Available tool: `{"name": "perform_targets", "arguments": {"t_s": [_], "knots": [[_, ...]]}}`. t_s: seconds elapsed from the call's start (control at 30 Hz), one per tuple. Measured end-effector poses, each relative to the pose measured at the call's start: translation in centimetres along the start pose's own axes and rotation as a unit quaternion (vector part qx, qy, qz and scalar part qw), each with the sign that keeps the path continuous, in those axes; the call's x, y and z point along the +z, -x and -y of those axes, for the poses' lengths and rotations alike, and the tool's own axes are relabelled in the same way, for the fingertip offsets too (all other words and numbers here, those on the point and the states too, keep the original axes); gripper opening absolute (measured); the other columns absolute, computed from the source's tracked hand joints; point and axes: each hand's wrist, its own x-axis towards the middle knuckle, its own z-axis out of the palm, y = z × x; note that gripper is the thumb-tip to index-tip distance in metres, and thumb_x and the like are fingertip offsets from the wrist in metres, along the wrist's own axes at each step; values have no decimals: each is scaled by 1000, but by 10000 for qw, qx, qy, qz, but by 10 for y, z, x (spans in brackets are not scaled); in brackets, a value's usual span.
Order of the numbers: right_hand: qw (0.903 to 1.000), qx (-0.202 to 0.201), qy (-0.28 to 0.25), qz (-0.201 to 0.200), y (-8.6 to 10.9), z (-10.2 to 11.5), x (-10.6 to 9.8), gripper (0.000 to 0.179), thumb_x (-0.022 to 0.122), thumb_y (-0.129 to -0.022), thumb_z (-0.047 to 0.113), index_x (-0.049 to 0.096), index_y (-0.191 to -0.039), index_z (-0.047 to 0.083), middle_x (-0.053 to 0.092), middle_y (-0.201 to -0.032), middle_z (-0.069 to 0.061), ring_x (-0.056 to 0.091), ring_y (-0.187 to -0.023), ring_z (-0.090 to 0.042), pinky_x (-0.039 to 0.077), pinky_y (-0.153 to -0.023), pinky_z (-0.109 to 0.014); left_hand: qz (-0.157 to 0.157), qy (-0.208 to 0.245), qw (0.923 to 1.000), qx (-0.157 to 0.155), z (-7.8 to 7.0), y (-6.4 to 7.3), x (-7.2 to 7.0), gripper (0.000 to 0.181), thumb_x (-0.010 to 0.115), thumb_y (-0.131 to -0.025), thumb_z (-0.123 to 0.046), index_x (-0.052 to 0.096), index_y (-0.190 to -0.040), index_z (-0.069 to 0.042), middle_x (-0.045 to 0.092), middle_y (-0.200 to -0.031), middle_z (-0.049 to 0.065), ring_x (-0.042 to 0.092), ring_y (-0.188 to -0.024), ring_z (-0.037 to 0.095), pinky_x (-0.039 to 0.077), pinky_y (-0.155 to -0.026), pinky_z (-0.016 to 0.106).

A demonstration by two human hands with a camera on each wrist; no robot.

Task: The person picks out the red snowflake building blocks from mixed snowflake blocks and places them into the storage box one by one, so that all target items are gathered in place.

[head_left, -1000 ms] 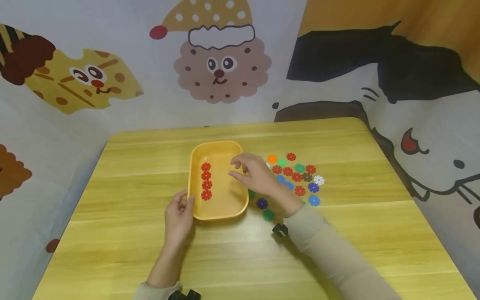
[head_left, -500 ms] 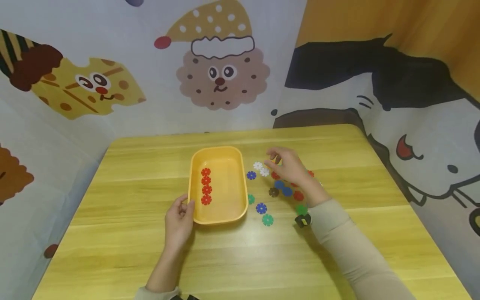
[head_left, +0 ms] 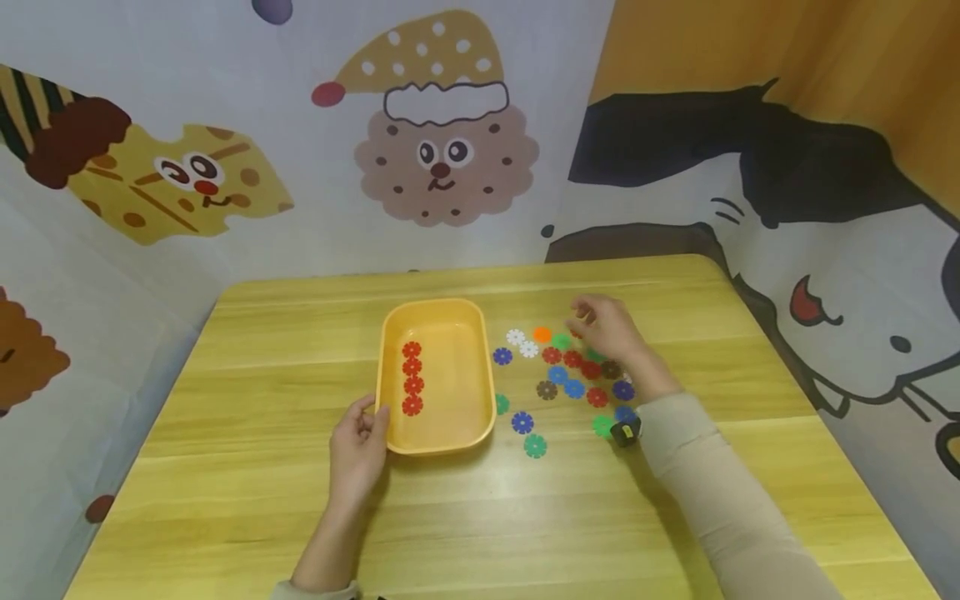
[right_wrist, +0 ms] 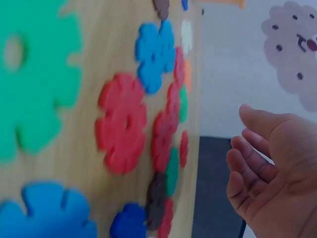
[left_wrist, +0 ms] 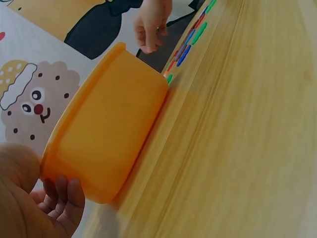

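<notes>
A yellow plastic tray stands on the table, with several red snowflake-shaped discs in a column along its left side. My left hand grips the tray's left wall near the front corner, thumb at the rim and fingers against the outside. Over the far right part of the loose discs hovers my right hand. Its fingers are loosely bent, and the right wrist view shows nothing between thumb and fingers. A red disc lies just in front of it. Part of the spread is hidden beneath this hand.
Right of the tray, loose discs lie spread flat, among them a white disc, an orange disc, a brown disc and a green disc. A cartoon-printed cloth hangs behind the wooden table.
My right hand has moved from above the tray rightward, across to the far side of the loose discs. The left hand keeps its grip on the tray. The head view has tilted slightly up.
</notes>
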Motion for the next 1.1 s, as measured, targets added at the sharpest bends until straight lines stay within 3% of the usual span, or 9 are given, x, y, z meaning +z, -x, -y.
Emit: {"name": "perform_targets", "arguments": {"t_s": [0.17, 0.4, 0.73, 0.93, 1.1], "knots": [[9988, 402, 71, 282, -1, -9, -2, 42, 70, -97, 17, 59, -131, -5, 63, -120, -23, 61, -107, -37, 54, -91, -51, -16, -41, 10000, 36, 0, 0, 0, 36, 56, -105, -20, 56, -136, -2, 61, -87, 19, 56, -63, 19, 51, -51, 24], [9960, 617, 158, 626, -4, -17, 2, 40, 70, -97, 15, 60, -129, -6, 63, -124, -26, 59, -113, -41, 50, -100, -53, -87, -36, 10000, 34, 0, -1, 0, 35, 57, -105, -20, 57, -135, -2, 61, -87, 18, 57, -63, 19, 52, -52, 24], [9924, 872, 196, 843, -7, -24, 3, 40, 68, -98, 17, 57, -125, -10, 60, -122, -29, 56, -112, -42, 50, -98, -54, -144, -73, 9999, 53, -2, -8, 5, 34, 57, -105, -21, 58, -134, -4, 62, -88, 18, 57, -65, 20, 51, -54, 24], [9922, 814, -36, 942, -6, -23, 5, 36, 65, -99, 16, 54, -121, -11, 59, -115, -27, 57, -103, -39, 52, -90, -50, -221, -188, 9995, 98, -2, -14, 8, 34, 57, -105, -22, 59, -132, -3, 61, -84, 15, 56, -64, 20, 50, -53, 24], [9927, 866, -154, 830, -4, -26, 5, 41, 65, -100, 19, 47, -128, -6, 59, -120, -30, 58, -104, -41, 53, -89, -50, -253, -210, 9993, 149, -4, -17, 10, 35, 57, -104, -23, 59, -132, -2, 60, -83, 15, 55, -63, 20, 49, -51, 24]]}}
